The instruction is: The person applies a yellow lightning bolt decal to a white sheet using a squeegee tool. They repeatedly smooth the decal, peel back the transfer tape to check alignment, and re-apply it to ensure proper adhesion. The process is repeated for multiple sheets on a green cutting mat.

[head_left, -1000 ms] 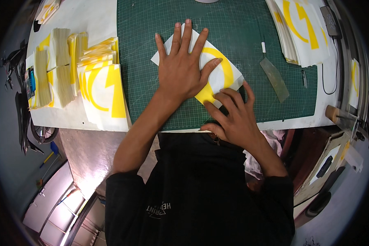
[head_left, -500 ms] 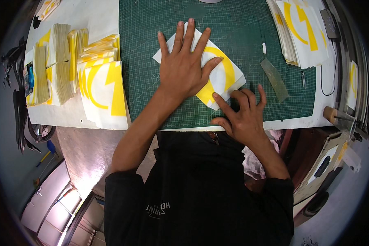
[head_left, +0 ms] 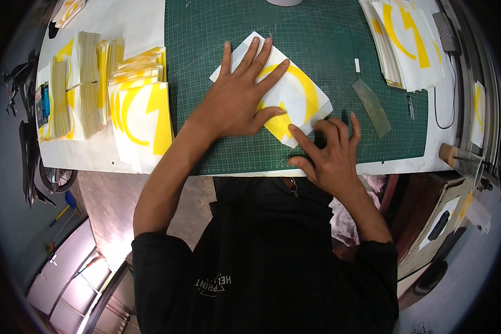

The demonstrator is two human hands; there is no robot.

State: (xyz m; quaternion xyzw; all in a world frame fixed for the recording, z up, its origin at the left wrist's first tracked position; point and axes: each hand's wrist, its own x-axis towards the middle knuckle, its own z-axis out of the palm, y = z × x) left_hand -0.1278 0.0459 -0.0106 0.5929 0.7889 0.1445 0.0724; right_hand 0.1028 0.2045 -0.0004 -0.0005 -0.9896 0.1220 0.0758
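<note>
One white-and-yellow sheet (head_left: 289,92): set cornerwise on the green cutting mat (head_left: 217,22), near the front edge of the bench (head_left: 133,25), with a hand at either side.
Left hand (head_left: 236,100): wide, fingers splayed palm down across the sheet's left part, thumb on the yellow print; it grips nothing.
Right hand (head_left: 323,147): index finger stretched to the sheet's lower corner, thumb apart from it above the mat, other fingers bent clear; nothing is held.
Step in hand: seemingly pressing and smoothing the sheet flat, the left hand steadying while the right index finger works at the corner.
Next move calls for: a steady left hand and light fingertip pressure, I judge, so the corner neither creases nor slips.
Sheet edge: a pale band at the lower right may be a fold; the number of layers cannot be told.
Under the left hand: part of the print is covered, and how hard the palm bears down is unclear.
Top of view: a pale round object (head_left: 285,1) is cut off, its kind unknown.
</note>
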